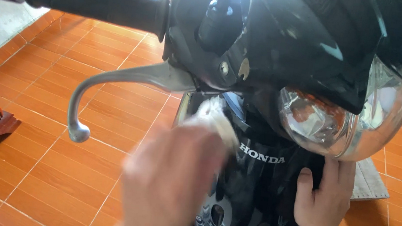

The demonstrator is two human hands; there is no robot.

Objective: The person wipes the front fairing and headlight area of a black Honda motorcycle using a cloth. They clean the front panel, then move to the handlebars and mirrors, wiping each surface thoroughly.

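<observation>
My left hand [170, 186], blurred, presses a white cloth [215, 122] on the black front cover [253, 187]; my right hand [327, 197], at three o'clock, lies open-fingered on it, under the headlight [350, 117].

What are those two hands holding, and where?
The blurred left hand presses a whitish cloth against the motorbike's black front panel. The right hand rests on that panel's edge, below the headlight.
</observation>
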